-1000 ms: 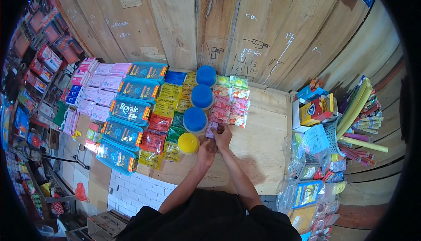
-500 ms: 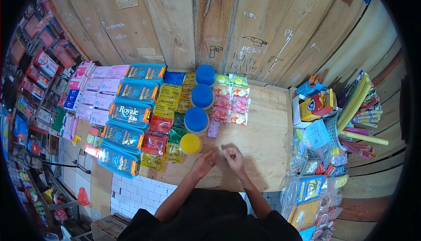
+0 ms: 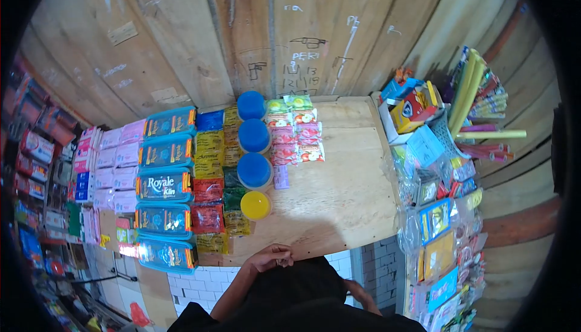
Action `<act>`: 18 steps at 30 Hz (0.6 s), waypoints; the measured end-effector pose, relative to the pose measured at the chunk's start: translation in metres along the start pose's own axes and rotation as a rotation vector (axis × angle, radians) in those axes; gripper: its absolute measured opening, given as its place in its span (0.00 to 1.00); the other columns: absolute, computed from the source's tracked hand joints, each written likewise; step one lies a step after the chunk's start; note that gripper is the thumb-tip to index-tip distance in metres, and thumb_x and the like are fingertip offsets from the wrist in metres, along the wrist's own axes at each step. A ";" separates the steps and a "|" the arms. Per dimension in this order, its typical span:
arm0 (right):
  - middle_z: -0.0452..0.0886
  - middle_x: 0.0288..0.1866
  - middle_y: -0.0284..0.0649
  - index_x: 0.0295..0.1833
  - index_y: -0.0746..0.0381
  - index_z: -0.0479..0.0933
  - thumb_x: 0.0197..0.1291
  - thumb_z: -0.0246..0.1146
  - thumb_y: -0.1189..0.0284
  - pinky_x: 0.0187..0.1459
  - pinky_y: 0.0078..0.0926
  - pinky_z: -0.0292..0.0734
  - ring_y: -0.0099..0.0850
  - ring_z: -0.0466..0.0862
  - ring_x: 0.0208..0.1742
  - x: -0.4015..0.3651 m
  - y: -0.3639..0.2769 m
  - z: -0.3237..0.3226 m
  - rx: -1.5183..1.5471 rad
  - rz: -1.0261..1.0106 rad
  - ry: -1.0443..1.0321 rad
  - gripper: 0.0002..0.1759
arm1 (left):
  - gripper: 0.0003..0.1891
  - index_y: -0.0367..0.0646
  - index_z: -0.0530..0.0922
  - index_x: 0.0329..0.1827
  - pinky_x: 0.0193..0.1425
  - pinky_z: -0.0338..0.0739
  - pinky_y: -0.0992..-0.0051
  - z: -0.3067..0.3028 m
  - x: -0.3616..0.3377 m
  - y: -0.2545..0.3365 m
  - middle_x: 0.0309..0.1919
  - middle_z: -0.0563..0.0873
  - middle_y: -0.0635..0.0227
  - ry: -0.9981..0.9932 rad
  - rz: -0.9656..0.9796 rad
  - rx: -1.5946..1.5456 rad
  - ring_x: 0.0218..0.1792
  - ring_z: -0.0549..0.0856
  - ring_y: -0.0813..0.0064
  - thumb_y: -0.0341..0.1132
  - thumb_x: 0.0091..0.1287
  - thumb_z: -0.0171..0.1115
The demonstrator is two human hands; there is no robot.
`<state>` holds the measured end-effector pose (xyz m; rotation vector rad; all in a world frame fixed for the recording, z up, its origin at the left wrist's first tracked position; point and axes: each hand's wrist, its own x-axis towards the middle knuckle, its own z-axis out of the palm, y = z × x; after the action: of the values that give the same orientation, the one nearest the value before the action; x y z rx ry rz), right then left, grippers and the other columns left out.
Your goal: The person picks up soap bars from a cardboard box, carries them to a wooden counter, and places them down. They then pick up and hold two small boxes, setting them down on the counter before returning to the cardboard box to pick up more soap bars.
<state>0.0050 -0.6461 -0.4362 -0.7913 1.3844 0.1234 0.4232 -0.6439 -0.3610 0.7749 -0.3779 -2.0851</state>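
My left hand (image 3: pixel 272 257) is at the front edge of the wooden table (image 3: pixel 339 199), its fingers curled together; whether anything small is in them is hidden. Low on the right, beside my dark clothing, my right hand (image 3: pixel 358 292) is partly hidden and blurred. Nearest to my left hand stands a jar with a yellow lid (image 3: pixel 255 205). Behind it are jars with blue lids (image 3: pixel 254 170) in a column. Small fruit-pictured sachets (image 3: pixel 296 134) and a purple packet (image 3: pixel 282 177) lie to their right. Yellow, red and green packets (image 3: pixel 209 190) lie to the left.
Teal Royale packs (image 3: pixel 163 185) form a column on the left, beside pink packets (image 3: pixel 115 167). At the right are a box with a red and yellow pack (image 3: pixel 414 110), long yellow rolls (image 3: pixel 469 96) and plastic-wrapped goods (image 3: pixel 434 220). A wooden wall (image 3: pixel 254 29) stands behind.
Both hands have drawn back from the tabletop toward my body. My right hand has dropped low beside my clothing, and my left is at the table edge. The camera view has turned.
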 end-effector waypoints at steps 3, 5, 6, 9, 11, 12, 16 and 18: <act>0.84 0.31 0.33 0.43 0.64 0.82 0.70 0.55 0.55 0.37 0.25 0.79 0.26 0.80 0.28 -0.010 0.070 0.032 0.405 0.215 -0.138 0.22 | 0.12 0.44 0.84 0.34 0.29 0.68 0.76 0.017 -0.017 0.034 0.26 0.85 0.68 -0.344 0.258 0.023 0.29 0.82 0.81 0.44 0.69 0.64; 0.84 0.31 0.33 0.43 0.64 0.82 0.69 0.55 0.55 0.37 0.25 0.79 0.26 0.80 0.28 -0.012 0.094 0.052 0.492 0.253 -0.141 0.22 | 0.14 0.44 0.84 0.30 0.29 0.66 0.75 0.036 -0.020 0.068 0.25 0.86 0.69 -0.594 0.401 0.002 0.29 0.82 0.79 0.43 0.70 0.62; 0.84 0.31 0.33 0.43 0.64 0.82 0.69 0.55 0.55 0.37 0.25 0.79 0.26 0.80 0.28 -0.011 0.102 0.059 0.511 0.254 -0.124 0.22 | 0.15 0.45 0.84 0.29 0.28 0.65 0.75 0.047 -0.026 0.080 0.24 0.86 0.69 -0.718 0.474 -0.009 0.28 0.82 0.77 0.43 0.70 0.62; 0.84 0.32 0.33 0.43 0.64 0.82 0.69 0.55 0.56 0.37 0.25 0.79 0.27 0.80 0.28 -0.014 0.107 0.081 0.493 0.194 -0.028 0.21 | 0.15 0.45 0.86 0.39 0.31 0.68 0.74 0.087 -0.043 0.122 0.35 0.90 0.67 -1.075 0.686 -0.025 0.31 0.83 0.73 0.42 0.75 0.52; 0.84 0.32 0.33 0.43 0.64 0.81 0.69 0.55 0.56 0.37 0.26 0.79 0.27 0.80 0.28 -0.017 0.110 0.091 0.497 0.151 0.030 0.21 | 0.18 0.44 0.85 0.47 0.36 0.72 0.72 0.114 -0.038 0.171 0.44 0.89 0.60 -1.615 0.649 0.126 0.36 0.84 0.68 0.41 0.78 0.45; 0.84 0.32 0.33 0.43 0.64 0.81 0.69 0.55 0.56 0.37 0.26 0.79 0.27 0.81 0.28 -0.018 0.112 0.095 0.506 0.134 0.056 0.21 | 0.19 0.43 0.85 0.50 0.39 0.74 0.69 0.137 -0.045 0.184 0.47 0.88 0.58 -1.722 0.665 0.154 0.39 0.85 0.65 0.40 0.79 0.45; 0.84 0.32 0.34 0.43 0.64 0.81 0.68 0.55 0.57 0.36 0.26 0.80 0.27 0.81 0.28 -0.028 0.134 0.119 0.572 0.083 0.141 0.20 | 0.21 0.41 0.81 0.58 0.48 0.75 0.69 0.213 -0.060 0.224 0.60 0.81 0.57 -2.002 0.817 0.327 0.51 0.83 0.64 0.37 0.78 0.39; 0.84 0.32 0.34 0.43 0.64 0.81 0.68 0.55 0.57 0.36 0.26 0.80 0.27 0.81 0.28 -0.037 0.152 0.134 0.615 0.067 0.172 0.20 | 0.22 0.41 0.80 0.60 0.50 0.74 0.71 0.232 -0.066 0.228 0.64 0.79 0.60 -2.060 0.875 0.432 0.54 0.81 0.67 0.34 0.78 0.36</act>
<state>0.0291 -0.4447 -0.4707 -0.2439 1.4981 -0.3145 0.4435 -0.7274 -0.0404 -1.4253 -1.7765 -1.1413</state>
